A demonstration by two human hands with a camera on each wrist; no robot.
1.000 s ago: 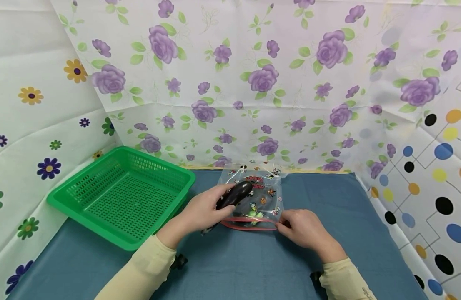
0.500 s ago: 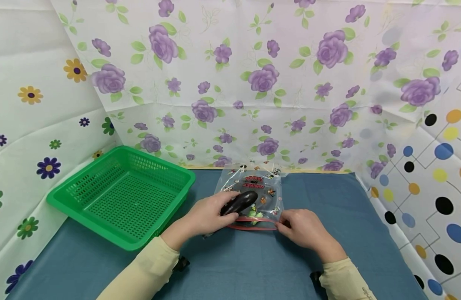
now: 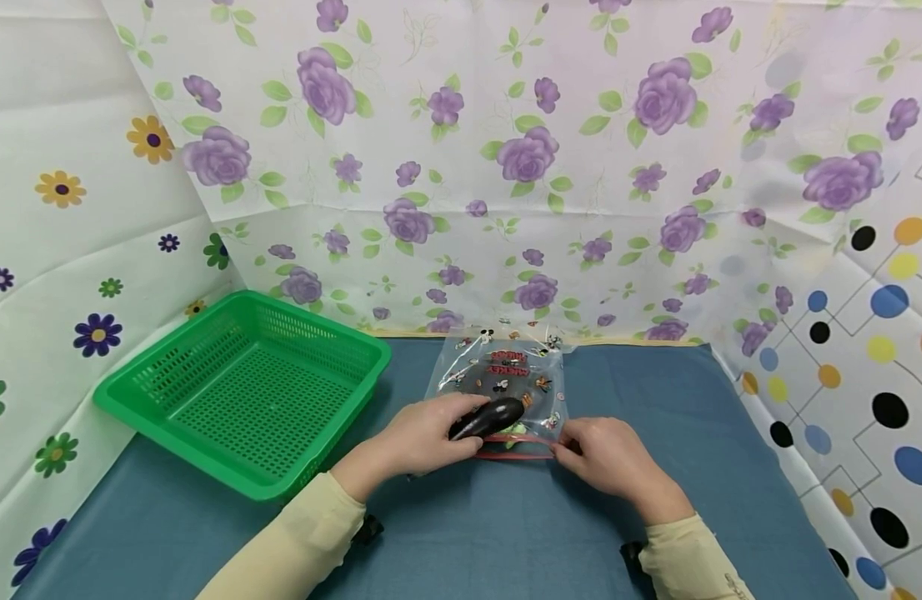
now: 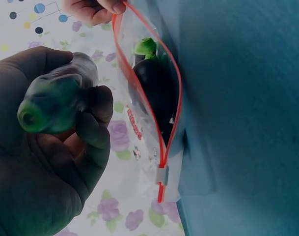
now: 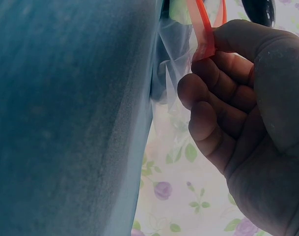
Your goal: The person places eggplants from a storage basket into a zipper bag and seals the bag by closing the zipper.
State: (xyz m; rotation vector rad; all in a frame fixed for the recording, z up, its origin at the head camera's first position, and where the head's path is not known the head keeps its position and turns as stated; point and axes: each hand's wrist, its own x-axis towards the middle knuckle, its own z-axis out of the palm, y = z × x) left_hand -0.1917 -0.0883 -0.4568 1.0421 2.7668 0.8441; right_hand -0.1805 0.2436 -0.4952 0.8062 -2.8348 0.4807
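Note:
My left hand (image 3: 423, 433) grips a glossy dark eggplant (image 3: 498, 415) above the mouth of a clear zip bag (image 3: 461, 367) printed with cartoon figures. In the left wrist view, the held eggplant's green stem end (image 4: 34, 115) faces the camera. The bag lies on the table with its red-edged mouth parted. Inside it a dark, rounded thing (image 4: 154, 83) like another eggplant shows, with a green part (image 4: 146, 46) beside it. At the mouth's right corner, my right hand (image 3: 603, 454) pinches the red zip strip (image 5: 204, 34) between thumb and fingers.
To the left stands a green perforated basket (image 3: 273, 492) with nothing visible in it. A grey slider (image 4: 161, 174) sits at one end of the bag's zip. Patterned cloth walls (image 3: 461, 167) border the blue-covered table (image 3: 498, 533) at the back and sides.
My left hand has brought the eggplant right and toward me, down closer to the bag's red mouth, tilting it flatter. The right hand has stayed at the bag's corner.

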